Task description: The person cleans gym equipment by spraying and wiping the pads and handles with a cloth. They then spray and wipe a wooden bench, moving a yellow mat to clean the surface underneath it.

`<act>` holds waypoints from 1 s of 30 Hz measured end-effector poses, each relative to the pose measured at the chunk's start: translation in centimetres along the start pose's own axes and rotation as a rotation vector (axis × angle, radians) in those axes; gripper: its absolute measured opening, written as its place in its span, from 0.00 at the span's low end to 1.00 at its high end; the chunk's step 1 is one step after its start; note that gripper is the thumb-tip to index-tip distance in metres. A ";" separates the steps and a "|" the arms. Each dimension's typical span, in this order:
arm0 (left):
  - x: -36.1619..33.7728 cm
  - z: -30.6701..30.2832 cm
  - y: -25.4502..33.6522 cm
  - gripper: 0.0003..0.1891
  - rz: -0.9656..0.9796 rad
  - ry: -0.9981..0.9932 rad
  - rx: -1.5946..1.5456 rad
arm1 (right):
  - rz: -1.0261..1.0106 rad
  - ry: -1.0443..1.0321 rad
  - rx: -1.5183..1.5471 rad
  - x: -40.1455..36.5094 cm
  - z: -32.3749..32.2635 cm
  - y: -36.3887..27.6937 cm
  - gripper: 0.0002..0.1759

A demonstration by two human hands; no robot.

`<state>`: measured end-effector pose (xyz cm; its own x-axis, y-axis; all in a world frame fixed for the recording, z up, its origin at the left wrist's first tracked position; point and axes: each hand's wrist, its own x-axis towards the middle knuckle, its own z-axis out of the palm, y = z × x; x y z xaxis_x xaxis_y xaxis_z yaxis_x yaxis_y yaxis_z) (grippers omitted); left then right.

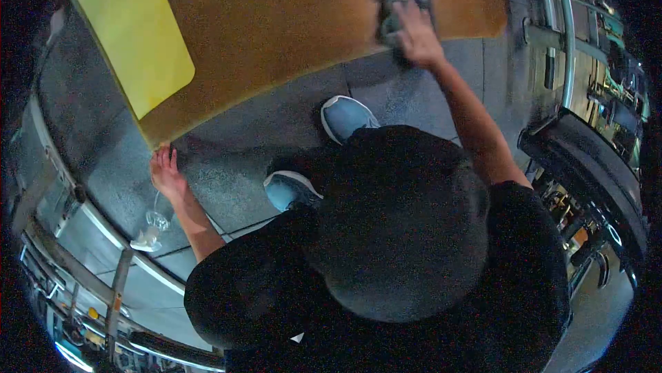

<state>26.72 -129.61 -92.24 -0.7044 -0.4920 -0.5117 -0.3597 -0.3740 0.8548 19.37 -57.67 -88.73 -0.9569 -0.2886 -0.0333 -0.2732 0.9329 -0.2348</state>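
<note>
A large brown panel with a shiny surface fills the upper part of the view. My right hand presses a dark, crumpled cloth onto it near its front edge; hand and cloth are slightly blurred. At the panel's near left corner, my left hand has its fingertips closed on the edge. A yellow sheet with rounded corners lies on the panel's left part. Bright light reflects off the surface just beyond the cloth.
Grey tiled floor lies below the panel, with my blue shoes on it. A clear, crumpled-looking item is below my left hand. Metal rails run along the left, more metal bars and a black padded object are at right.
</note>
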 end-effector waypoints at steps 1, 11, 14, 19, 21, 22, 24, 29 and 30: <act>0.1 0.1 0.0 0.24 -0.005 0.014 0.012 | 0.109 0.006 -0.068 -0.8 0.0 3.8 0.39; 0.5 -1.0 -1.0 0.22 0.043 -0.079 -0.047 | 0.077 0.017 -0.045 2.2 3.1 -13.9 0.38; 0.5 0.3 -0.4 0.21 0.015 -0.020 0.027 | -0.118 -0.143 0.148 2.5 2.1 -19.6 0.35; -0.1 0.8 0.1 0.20 -0.010 -0.016 0.016 | -0.164 -0.225 0.041 -2.8 0.9 -10.2 0.33; -0.3 1.0 0.1 0.20 -0.004 -0.010 0.005 | -0.005 -0.055 0.083 -6.4 0.0 -4.7 0.35; -0.3 1.1 0.2 0.20 0.006 -0.019 -0.005 | 0.132 -0.036 0.084 -7.3 -0.8 -3.0 0.37; -0.2 1.3 0.3 0.21 0.002 -0.038 -0.006 | 0.191 -0.022 0.023 -7.7 -1.1 -0.2 0.35; -0.1 1.1 -0.2 0.21 0.001 -0.041 -0.005 | 0.400 0.217 0.009 -5.3 3.0 -4.6 0.32; -0.5 1.8 0.3 0.21 -0.002 -0.021 0.016 | 0.268 0.198 0.061 -3.8 4.8 -6.8 0.32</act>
<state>25.88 -128.05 -91.51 -0.7162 -0.4743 -0.5119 -0.3709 -0.3626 0.8549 25.36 -63.91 -91.70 -0.9961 0.0180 0.0864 -0.0089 0.9535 -0.3011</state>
